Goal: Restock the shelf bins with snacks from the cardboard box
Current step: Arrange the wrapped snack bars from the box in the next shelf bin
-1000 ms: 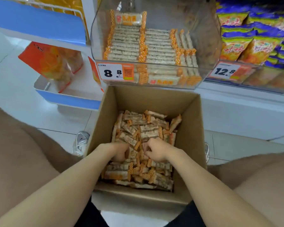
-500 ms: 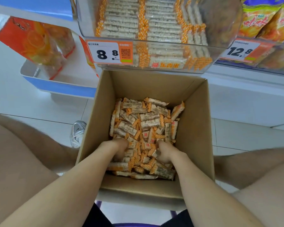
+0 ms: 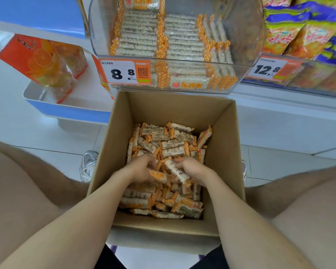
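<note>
Head: left hand (image 3: 142, 170), right hand (image 3: 192, 169) clutch snacks (image 3: 172, 145), half-buried.

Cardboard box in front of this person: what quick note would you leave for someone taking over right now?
Left hand: in the cardboard box, fingers curled round snack bars.
Right hand: beside it, gripping snack bars too.
Shelf bin: above the box, neat rows of bars, room on its right.
Done: bin partly filled.
Left: lift this handful into the bin; many bars lie loose in the box.
</note>
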Tool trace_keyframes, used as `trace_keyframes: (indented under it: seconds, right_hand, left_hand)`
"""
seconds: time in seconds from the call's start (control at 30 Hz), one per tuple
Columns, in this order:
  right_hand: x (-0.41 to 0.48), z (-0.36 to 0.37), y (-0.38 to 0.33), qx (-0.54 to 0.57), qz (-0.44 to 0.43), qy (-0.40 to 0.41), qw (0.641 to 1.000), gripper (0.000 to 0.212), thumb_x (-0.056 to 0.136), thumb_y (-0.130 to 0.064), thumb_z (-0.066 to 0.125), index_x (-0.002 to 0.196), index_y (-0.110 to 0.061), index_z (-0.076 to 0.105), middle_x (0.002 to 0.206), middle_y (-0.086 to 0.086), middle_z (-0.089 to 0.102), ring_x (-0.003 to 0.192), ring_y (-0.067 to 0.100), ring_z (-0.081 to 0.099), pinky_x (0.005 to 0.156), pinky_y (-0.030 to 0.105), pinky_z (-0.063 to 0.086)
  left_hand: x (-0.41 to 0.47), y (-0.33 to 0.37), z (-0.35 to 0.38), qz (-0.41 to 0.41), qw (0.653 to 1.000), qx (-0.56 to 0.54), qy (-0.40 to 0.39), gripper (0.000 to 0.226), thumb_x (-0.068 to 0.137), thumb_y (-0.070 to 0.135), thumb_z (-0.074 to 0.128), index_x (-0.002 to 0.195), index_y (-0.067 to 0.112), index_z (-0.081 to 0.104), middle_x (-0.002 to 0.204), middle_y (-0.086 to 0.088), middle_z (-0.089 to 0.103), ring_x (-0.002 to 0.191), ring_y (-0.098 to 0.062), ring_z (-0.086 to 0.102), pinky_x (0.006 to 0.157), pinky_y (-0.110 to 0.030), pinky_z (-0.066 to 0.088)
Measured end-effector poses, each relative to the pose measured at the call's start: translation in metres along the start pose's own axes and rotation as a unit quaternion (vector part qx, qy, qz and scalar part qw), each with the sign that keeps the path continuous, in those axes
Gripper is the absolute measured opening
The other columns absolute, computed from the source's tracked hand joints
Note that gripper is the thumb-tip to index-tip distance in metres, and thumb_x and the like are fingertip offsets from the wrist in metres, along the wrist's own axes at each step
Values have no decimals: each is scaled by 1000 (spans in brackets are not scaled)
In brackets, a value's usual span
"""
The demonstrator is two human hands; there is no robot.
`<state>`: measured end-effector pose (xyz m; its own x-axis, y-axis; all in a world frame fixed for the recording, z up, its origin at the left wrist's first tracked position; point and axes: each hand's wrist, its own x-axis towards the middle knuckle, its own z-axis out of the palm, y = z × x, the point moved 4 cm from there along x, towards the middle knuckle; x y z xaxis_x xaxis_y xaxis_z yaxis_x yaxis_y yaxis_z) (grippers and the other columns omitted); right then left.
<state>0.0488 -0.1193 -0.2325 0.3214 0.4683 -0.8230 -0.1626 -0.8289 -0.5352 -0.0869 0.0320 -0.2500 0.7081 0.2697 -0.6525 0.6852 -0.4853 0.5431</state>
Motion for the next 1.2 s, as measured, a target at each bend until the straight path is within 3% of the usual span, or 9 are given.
trace_keyframes:
  seconds: [0.1,0.17,0.33,0.5,0.63,0.77,0.93,1.07,1.2]
  right_hand:
    - [-9,-4,-17,30,-22,2,999,67,92,-55,70,147,-19,56,123,5,70,107,20,69,72,31,52]
    - [-18,-9,-34,25,-53,9,998,55,86,-48,79,126,-12,65,99,5,72,72,14,64,54,29,47]
    - [-52,-29,-74,33,-89,22,995,49,90,-56,72,124,-20,75,121,3,77,110,23,71,107,44,52]
    - [-91,-36,-107,67,-231,8,971,32,99,-33,73,128,-21,74,115,1,79,107,21,74,100,41,57]
    - [-121,-37,-134,222,-318,24,921,46,84,-19,79,128,-15,66,105,19,75,91,33,65,86,49,43]
    - [-152,-47,-154,288,-384,49,876,45,93,-4,72,133,-26,68,100,16,74,77,29,69,75,42,49]
    - [-172,-51,-166,264,-406,162,860,22,78,-24,86,96,-25,73,107,13,76,92,28,74,77,43,58]
    - [-188,-54,-178,188,-424,224,857,13,82,-29,81,94,-32,82,107,-7,78,107,11,72,99,44,58]
    - [-209,-62,-197,143,-432,244,856,2,88,-25,82,88,-28,83,94,-17,78,97,2,70,87,27,53]
  left_hand:
    - [-9,13,-23,20,993,-81,80,42,75,11,91,106,29,69,121,7,64,114,-16,63,92,-32,54]
    - [-20,23,-37,24,987,-120,107,69,68,9,96,123,28,60,114,4,64,103,-16,65,87,-35,58]
    - [-40,46,-68,53,990,-84,103,89,65,16,99,139,29,51,117,7,66,110,-14,64,94,-36,58]
    - [-77,75,-117,127,981,-47,137,82,59,30,103,124,36,53,109,14,72,106,-6,65,93,-33,53]
    - [-112,103,-153,184,972,-27,142,82,59,23,102,128,31,58,106,14,73,102,0,64,83,-26,49]
    - [-149,131,-179,257,948,-28,185,79,62,27,102,128,34,59,120,21,64,112,9,57,91,-13,42]
    - [-173,150,-196,318,911,-90,249,63,67,30,100,119,36,65,117,16,70,107,-6,68,95,-41,56]
    - [-183,160,-202,327,894,-140,273,54,70,18,97,115,28,69,112,9,74,101,-12,73,90,-41,61]
    - [-194,171,-210,353,864,-173,314,53,72,20,96,116,30,67,114,5,74,102,-15,73,87,-36,62]
